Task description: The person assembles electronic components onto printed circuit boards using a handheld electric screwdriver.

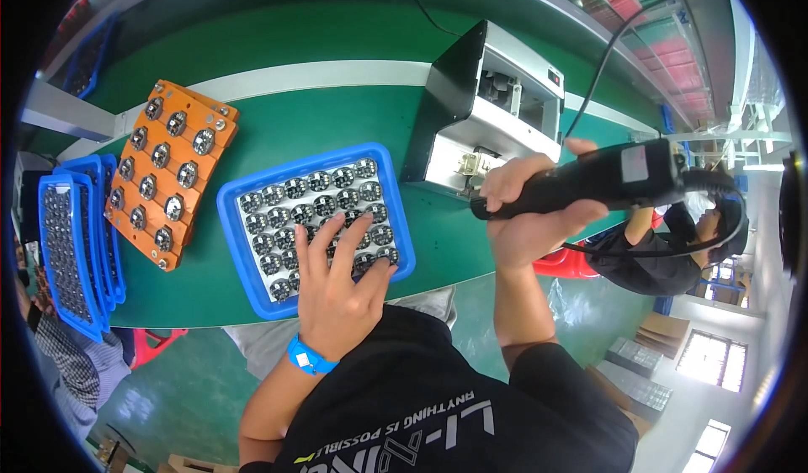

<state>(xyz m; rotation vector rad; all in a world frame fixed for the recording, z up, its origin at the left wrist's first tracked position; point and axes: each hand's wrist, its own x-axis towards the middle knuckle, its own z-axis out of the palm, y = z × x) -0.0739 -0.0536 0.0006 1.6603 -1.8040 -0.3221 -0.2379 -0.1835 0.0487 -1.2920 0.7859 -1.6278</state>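
Head view: a black handheld tool is held above the right part of a green tabletop, in front of a black and silver machine, its long axis running nearly level across the scene, with the narrow, rounded end pointing left and the bulkier end, slightly higher in the view, pointing right; the tool's body is dark and smooth, with a pale label near the bulky end, where a black cord comes out and loops round; the right hand holds it from below, fingers wrapped around the narrow part; to the left, the left hand, wearing a blue wristband, reaches over a blue tray with its fingers spread and lightly bent among round, dark and silvery parts, though whether they press on any cannot be told; the tray is rectangular, its longer sides running left to right and tilting upward at the right, and the parts sit in neat rows on a white liner
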